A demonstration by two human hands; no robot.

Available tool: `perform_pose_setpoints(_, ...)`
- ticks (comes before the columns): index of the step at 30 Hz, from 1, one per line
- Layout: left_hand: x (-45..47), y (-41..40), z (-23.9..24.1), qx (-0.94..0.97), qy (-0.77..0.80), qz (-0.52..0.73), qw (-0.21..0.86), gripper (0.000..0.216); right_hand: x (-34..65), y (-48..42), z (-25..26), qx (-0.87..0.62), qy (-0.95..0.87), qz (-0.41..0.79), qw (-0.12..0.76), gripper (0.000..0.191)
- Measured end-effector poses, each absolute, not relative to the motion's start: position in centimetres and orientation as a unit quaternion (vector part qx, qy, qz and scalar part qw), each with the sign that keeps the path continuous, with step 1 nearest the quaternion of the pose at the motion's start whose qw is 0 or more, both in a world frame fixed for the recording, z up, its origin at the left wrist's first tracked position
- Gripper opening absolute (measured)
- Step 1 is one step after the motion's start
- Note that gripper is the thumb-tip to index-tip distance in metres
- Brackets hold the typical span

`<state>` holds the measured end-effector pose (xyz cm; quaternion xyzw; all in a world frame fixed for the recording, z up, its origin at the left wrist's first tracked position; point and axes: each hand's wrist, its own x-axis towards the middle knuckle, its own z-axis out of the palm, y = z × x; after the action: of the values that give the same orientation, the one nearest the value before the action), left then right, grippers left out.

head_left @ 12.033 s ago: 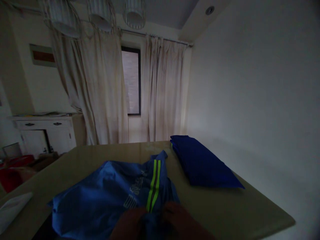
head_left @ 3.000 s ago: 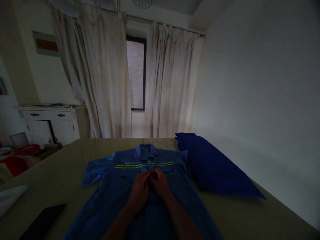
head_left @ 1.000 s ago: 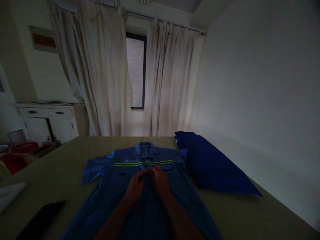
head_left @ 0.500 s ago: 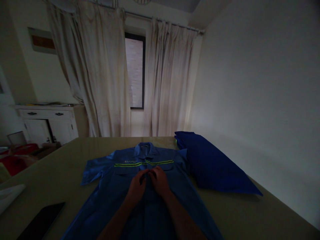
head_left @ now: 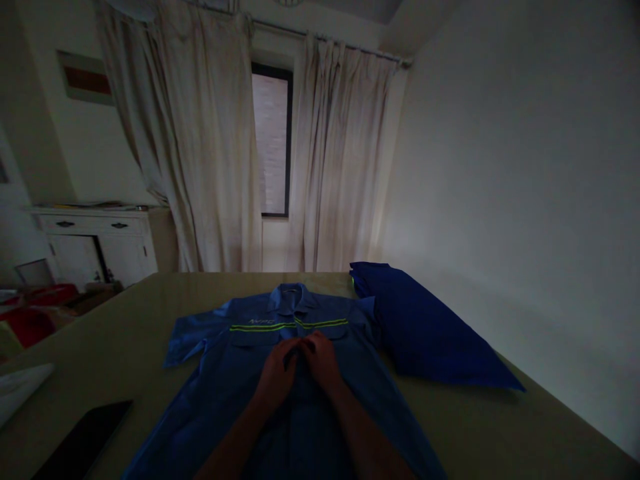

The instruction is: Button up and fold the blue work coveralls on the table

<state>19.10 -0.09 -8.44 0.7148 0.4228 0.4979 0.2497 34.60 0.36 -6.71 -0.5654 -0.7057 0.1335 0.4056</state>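
A blue short-sleeved work shirt [head_left: 240, 363] lies spread front side up, its collar pointing away from me. Yellow-green stripes cross its chest, with pale lettering above the stripe on the left. At the front opening, just below the stripes, my left hand [head_left: 277, 370] and my right hand [head_left: 321, 360] meet with fingertips together. Both are closed, pinching the shirt's front edge; any button between the fingers is too dark and small to make out.
The shirt rests on a greenish-covered table [head_left: 170, 293]. To its right lies a folded dark blue garment [head_left: 425, 327], touching the right sleeve. A black phone-like slab [head_left: 85, 437] and a white item [head_left: 23, 387] are at the left. A white cabinet [head_left: 100, 233] stands beyond.
My hands have drawn slightly closer together at the shirt's front opening, fingers still pinched. The shirt and the other things stay in place; the view has shifted very slightly.
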Motion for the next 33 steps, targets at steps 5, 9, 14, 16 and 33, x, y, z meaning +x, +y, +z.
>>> perform_pose_setpoints(5,19.1,-0.3,-8.1,0.696,0.443,0.503,0.257,0.031,34.5,0.2,-6.7,-0.537,-0.727,0.14,0.404,0.031)
perform_pose_setpoints(9,19.0,-0.2,-8.3,0.689,0.47,0.503,0.228,0.034,34.3,-0.1,-6.4,-0.508,-0.738,0.147,0.419,0.03)
perform_pose_setpoints(14,18.8,0.0,-8.6,0.692,0.473,0.501,0.213,0.031,34.3,-0.1,-6.5,-0.516,-0.738,0.149,0.408,0.023)
perform_pose_setpoints(16,18.8,0.0,-8.6,0.69,0.479,0.501,0.209,0.031,34.3,0.0,-6.7,-0.513,-0.74,0.149,0.408,0.022)
perform_pose_setpoints(33,18.6,-0.6,-7.5,0.69,0.485,0.478,0.247,0.03,33.7,-0.9,-6.1,-0.565,-0.745,0.087,0.343,0.029)
